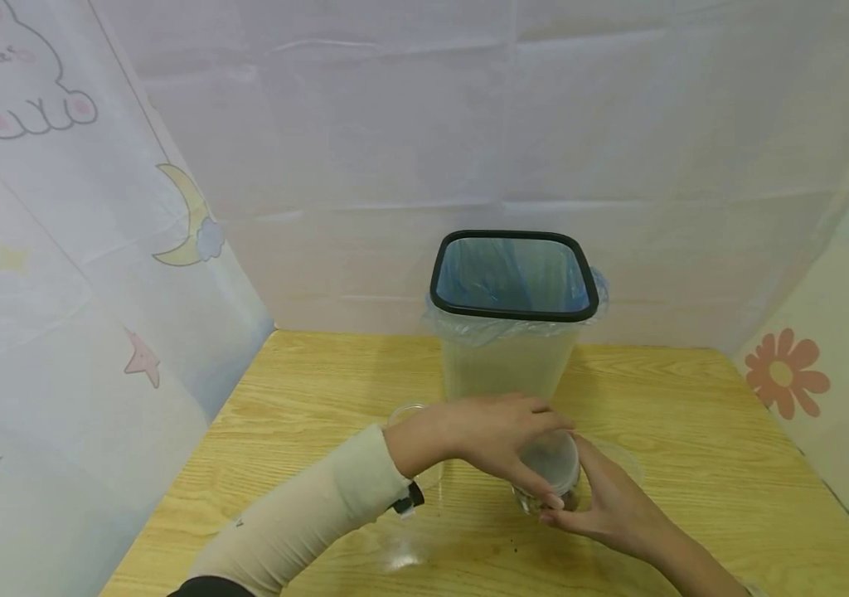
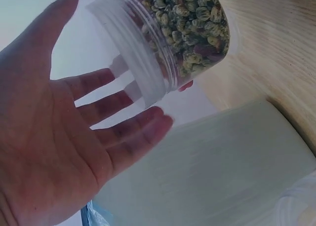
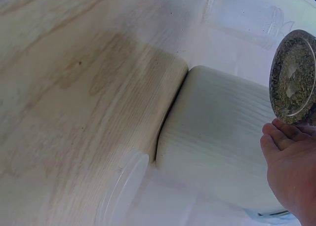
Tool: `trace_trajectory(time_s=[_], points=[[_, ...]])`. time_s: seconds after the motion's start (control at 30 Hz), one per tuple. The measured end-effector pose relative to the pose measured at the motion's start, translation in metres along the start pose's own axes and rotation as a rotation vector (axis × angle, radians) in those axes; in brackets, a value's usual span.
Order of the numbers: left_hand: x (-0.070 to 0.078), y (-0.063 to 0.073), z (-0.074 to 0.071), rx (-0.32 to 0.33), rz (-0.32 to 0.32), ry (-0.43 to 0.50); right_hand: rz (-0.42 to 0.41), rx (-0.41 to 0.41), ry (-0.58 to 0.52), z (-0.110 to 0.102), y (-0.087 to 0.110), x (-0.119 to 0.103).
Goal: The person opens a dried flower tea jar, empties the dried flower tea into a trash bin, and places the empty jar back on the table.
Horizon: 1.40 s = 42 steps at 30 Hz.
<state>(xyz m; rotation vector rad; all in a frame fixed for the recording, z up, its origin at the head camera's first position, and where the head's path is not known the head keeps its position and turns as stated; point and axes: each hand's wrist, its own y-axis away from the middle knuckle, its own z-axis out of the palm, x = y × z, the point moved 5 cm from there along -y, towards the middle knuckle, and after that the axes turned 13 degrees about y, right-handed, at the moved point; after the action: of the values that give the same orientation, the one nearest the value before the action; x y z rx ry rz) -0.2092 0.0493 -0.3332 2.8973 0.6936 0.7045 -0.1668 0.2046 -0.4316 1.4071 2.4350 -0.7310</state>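
Observation:
A clear jar (image 2: pixel 192 31) of dried flower buds, with some dark red pieces among them, has a translucent white screw lid (image 1: pixel 555 458) on top. My left hand (image 1: pixel 499 435) reaches over the lid and holds its rim, thumb on the near side and fingers on the far side. Gripping the jar from the right is my right hand (image 1: pixel 614 502). In the right wrist view the jar's base (image 3: pixel 294 80) shows fine crumbs, and the fingers lie against its side; the thumb is hidden there.
A pale bin (image 1: pixel 502 365) with a black rim and bluish liner stands behind the hands. An empty-looking clear jar (image 3: pixel 242 18) is on the left, partly behind my left forearm. A loose translucent lid (image 3: pixel 123 189) lies on the wooden table (image 1: pixel 335 365) at the right. Patterned cloth walls surround the table.

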Motion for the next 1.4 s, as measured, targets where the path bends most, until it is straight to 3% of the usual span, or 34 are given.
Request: trace_trajectory(time_s=[0.2, 0.47, 1.0, 1.4], points=[[-0.0008, 0.0026, -0.0036, -0.013, 0.068, 0.049, 0.004, -0.002, 0.003, -0.0004, 0.0001, 0.0001], [0.0043, 0.0039, -0.0036, -0.061, 0.173, 0.025, 0.026, -0.007, 0.031, 0.0003, 0.0016, -0.0008], [0.006, 0.0039, -0.0002, -0.123, 0.199, 0.045, 0.06, -0.028, 0.001, 0.0008, 0.0037, -0.002], [0.0063, 0.0012, 0.0003, -0.109, 0.155, 0.014, 0.036, -0.008, 0.016, 0.0018, 0.0055, -0.0008]])
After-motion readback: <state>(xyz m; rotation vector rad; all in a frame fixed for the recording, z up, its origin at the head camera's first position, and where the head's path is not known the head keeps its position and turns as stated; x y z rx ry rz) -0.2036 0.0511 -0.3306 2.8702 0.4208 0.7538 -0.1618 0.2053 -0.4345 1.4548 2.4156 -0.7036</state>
